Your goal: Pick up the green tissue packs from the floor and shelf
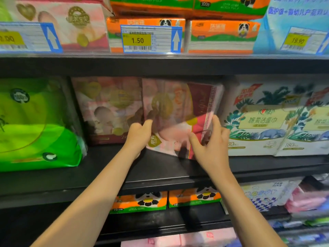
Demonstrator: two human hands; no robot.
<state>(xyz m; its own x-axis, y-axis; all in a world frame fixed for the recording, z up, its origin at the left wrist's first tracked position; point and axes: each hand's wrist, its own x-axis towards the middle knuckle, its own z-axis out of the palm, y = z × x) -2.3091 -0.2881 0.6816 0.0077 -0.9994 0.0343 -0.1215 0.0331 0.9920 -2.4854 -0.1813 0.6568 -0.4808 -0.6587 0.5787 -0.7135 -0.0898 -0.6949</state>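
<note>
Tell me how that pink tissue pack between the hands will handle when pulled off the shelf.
The pink pack is probably soft and squashy: its film wrap looks loose. Likely light for its bulk, being tissue. The glossy film may slip, so both the left hand and right hand hold its sides.

Just one cam here, head-mounted, looking straight ahead and a bit down at a store shelf [160,168] from really close up. Both forearms reach in from the bottom edge, and wide-angle warping bends the shelf edges.
</note>
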